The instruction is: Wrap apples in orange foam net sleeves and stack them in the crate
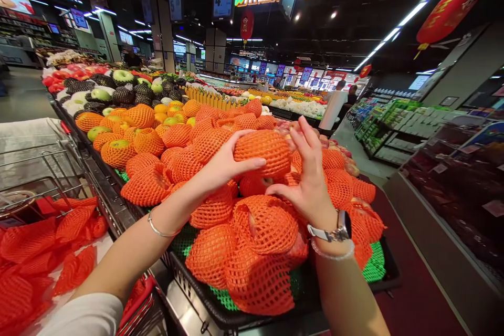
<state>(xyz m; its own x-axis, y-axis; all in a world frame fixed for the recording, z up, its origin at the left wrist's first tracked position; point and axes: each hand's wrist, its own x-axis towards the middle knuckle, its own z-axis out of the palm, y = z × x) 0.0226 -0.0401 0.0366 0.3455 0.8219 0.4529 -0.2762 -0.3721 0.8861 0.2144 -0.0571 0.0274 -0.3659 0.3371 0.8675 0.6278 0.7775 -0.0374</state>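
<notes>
My left hand (228, 163) is wrapped round a fruit in an orange foam net (263, 151), held above a heap of the same netted fruit (260, 231) on a black display tray (205, 299). My right hand (309, 178) is at the fruit's right side, thumb and fingertips touching the net, the other fingers raised and spread. A bangle is on my left wrist, a watch (334, 232) and a bracelet on my right.
A shopping cart (35, 168) at the left holds loose orange nets (47, 252). More netted fruit, green fruit and dark-netted fruit (118, 92) fill the long display behind. An aisle and shelves (413, 121) run at the right, where a person (334, 102) stands.
</notes>
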